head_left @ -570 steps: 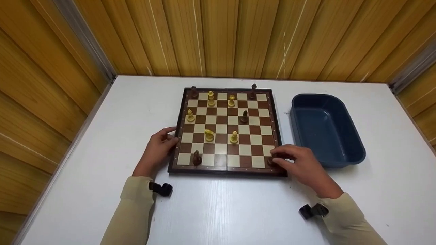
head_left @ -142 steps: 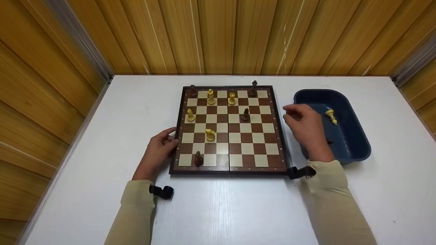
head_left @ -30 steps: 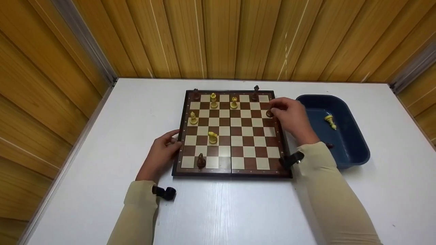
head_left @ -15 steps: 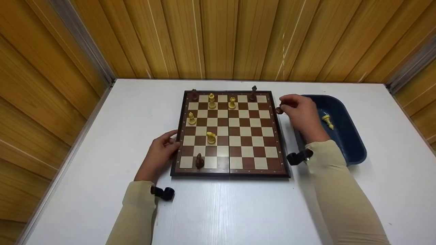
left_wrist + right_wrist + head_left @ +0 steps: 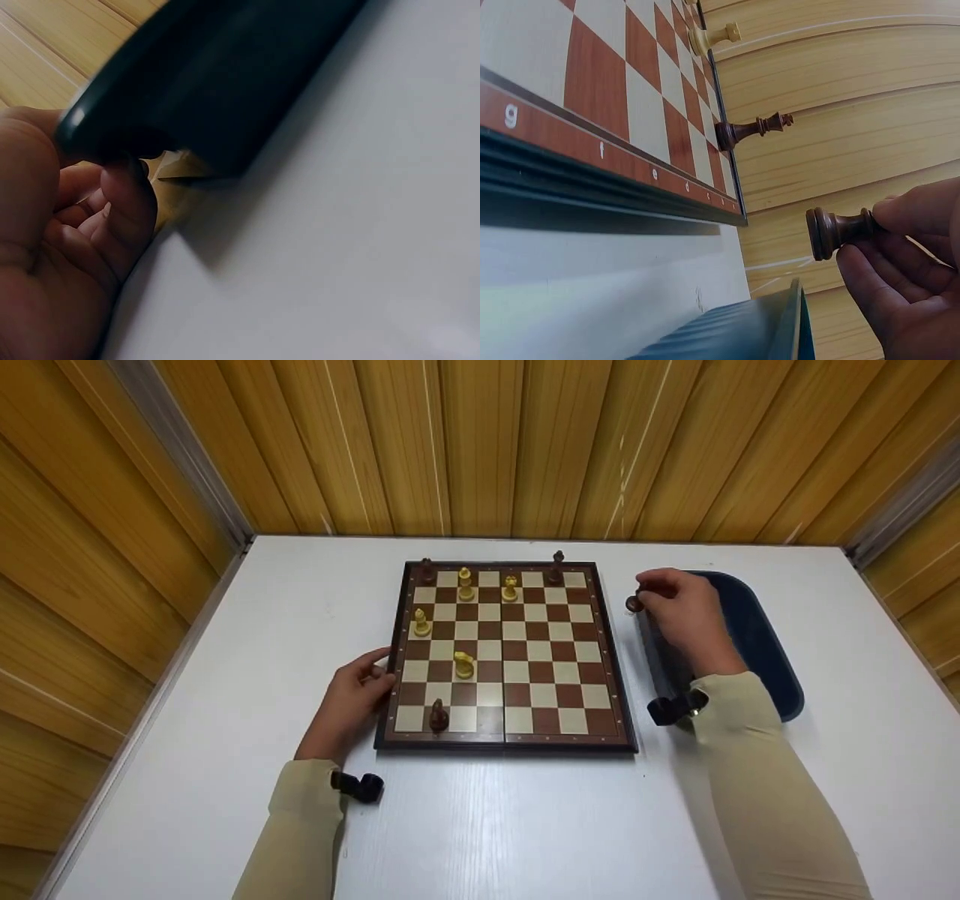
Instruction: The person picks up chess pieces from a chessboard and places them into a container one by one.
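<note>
One chessboard (image 5: 540, 682), one tub (image 5: 769, 660), four yellow chessmen (image 5: 464, 666), four dark chessmen (image 5: 439, 717) visible

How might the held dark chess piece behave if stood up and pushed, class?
The dark chess piece looks solid, so probably stiff. Its wide base should resist a light push. Knocked over, its round base and narrower stem might make it roll in a curve.

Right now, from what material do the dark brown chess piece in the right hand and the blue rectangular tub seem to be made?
The dark brown chess piece looks like wood, or brown plastic: smooth, with soft highlights on its rounded rings. The blue rectangular tub is probably plastic, with a smooth finish: its thin wall and rounded corners look moulded.
</note>
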The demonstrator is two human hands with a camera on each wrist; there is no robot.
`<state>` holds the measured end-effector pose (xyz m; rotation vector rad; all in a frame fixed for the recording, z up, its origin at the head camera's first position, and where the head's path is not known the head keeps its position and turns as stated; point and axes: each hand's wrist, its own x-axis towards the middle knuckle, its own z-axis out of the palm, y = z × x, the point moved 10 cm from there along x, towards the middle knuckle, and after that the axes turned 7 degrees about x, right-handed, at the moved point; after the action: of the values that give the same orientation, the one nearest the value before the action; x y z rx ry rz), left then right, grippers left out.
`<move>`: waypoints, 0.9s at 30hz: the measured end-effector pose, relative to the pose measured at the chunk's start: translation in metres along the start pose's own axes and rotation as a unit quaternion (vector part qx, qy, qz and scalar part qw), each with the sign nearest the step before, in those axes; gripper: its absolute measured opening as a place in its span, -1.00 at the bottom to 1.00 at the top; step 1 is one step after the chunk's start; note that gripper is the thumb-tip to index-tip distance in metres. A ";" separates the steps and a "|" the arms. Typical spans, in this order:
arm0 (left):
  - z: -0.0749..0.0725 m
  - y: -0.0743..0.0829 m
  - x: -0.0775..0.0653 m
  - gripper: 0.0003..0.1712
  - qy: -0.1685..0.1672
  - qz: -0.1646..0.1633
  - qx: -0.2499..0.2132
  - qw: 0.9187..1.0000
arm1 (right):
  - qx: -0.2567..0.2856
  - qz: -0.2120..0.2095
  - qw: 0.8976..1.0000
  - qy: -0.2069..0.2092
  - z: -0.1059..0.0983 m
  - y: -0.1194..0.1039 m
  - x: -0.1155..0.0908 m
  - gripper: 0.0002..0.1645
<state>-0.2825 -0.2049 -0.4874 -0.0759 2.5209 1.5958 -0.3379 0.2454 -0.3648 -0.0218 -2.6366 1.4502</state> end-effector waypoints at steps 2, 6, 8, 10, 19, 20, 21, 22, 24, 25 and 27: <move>0.000 -0.001 0.000 -0.45 -0.003 -0.005 -0.004 1.000 | -0.002 0.002 1.000 0.001 -0.003 0.001 -0.001 -0.65; 0.001 -0.001 0.000 -0.43 -0.005 -0.009 -0.015 1.000 | -0.015 0.006 1.000 0.005 -0.010 0.004 -0.001 -0.65; 0.001 -0.002 0.000 -0.43 -0.007 -0.010 -0.020 1.000 | -0.020 0.005 1.000 0.007 -0.013 0.005 -0.002 -0.66; 0.002 -0.002 -0.001 -0.44 -0.009 -0.011 -0.026 1.000 | -0.022 0.004 1.000 0.008 -0.015 0.007 -0.002 -0.66; 0.000 0.003 -0.004 -0.46 -0.002 0.002 -0.019 1.000 | -0.030 0.002 0.999 0.013 -0.026 0.013 -0.005 -0.63; 0.000 0.004 -0.004 -0.46 -0.001 0.003 -0.018 1.000 | -0.031 0.002 0.999 0.015 -0.026 0.013 -0.005 -0.64; 0.000 0.004 -0.004 -0.46 0.000 0.004 -0.017 1.000 | -0.032 0.001 0.999 0.017 -0.027 0.013 -0.005 -0.64; 0.000 0.004 -0.004 -0.46 0.000 0.006 -0.015 1.000 | -0.033 -0.001 0.999 0.018 -0.028 0.014 -0.005 -0.65; 0.000 0.004 -0.004 -0.45 -0.001 0.008 -0.010 1.000 | -0.032 -0.003 0.999 0.022 -0.030 0.014 -0.006 -0.65; 0.000 0.004 -0.003 -0.45 0.000 0.009 -0.008 1.000 | -0.032 -0.004 0.999 0.024 -0.030 0.015 -0.006 -0.66; 0.000 0.004 -0.003 -0.45 -0.001 0.011 -0.007 1.000 | -0.032 -0.002 0.999 0.026 -0.031 0.016 -0.007 -0.66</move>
<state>-0.2804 -0.2033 -0.4830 -0.0473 2.5178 1.6203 -0.3283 0.2797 -0.3623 -0.0587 -2.6392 1.3442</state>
